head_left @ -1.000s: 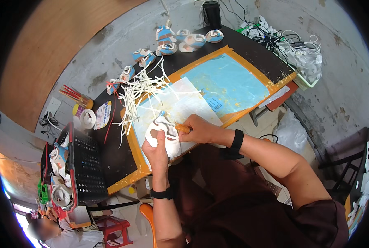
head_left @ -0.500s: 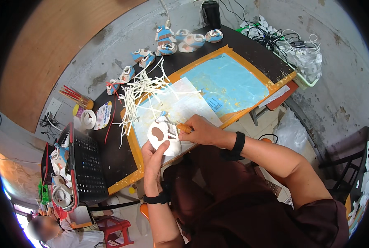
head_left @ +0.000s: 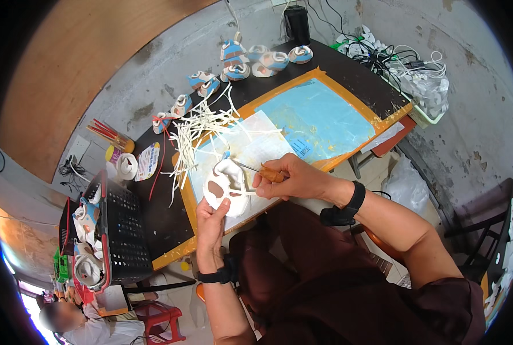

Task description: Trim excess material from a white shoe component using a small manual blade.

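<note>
Shoe [head_left: 238, 203] — in left grip [head_left: 210, 223], beneath its thumb [head_left: 221, 209].

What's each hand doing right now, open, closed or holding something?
Left hand: closed on the white shoe, thumb on top.
Right hand: closed around the tool by its orange handle.

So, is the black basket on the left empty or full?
The black basket is not empty: shoes show in its opening. How full, I cannot tell.
</note>
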`<state>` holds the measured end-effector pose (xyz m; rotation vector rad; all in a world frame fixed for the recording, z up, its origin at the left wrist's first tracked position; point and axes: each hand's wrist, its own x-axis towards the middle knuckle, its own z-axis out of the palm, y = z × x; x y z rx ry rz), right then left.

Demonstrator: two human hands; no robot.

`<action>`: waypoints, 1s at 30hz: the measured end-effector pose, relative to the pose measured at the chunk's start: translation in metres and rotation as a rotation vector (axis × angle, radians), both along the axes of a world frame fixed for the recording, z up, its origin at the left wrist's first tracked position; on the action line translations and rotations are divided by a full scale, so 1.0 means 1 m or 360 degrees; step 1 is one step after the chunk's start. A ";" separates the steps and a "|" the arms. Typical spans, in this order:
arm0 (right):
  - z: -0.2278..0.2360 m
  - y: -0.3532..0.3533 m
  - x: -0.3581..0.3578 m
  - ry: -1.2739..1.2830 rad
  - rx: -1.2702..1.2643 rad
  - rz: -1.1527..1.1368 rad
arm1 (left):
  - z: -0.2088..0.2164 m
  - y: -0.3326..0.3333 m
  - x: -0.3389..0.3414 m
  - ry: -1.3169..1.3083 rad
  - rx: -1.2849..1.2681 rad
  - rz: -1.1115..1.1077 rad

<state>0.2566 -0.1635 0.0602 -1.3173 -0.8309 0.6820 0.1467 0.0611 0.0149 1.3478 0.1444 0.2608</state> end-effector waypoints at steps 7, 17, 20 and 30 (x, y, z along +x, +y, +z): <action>0.005 0.013 0.003 0.0344 0.0117 -0.0122 | 0.006 -0.008 0.000 0.0010 -0.0196 -0.0086; -0.023 0.029 0.006 -0.1067 -0.0282 -0.0394 | 0.002 -0.016 0.003 0.0026 -0.0179 -0.0026; -0.025 0.028 0.007 -0.1025 -0.0319 -0.0365 | -0.001 -0.017 0.003 0.0005 -0.0235 0.0002; -0.043 0.029 -0.007 -0.1015 0.0187 -0.0387 | -0.002 -0.019 -0.001 -0.0029 -0.0234 0.0070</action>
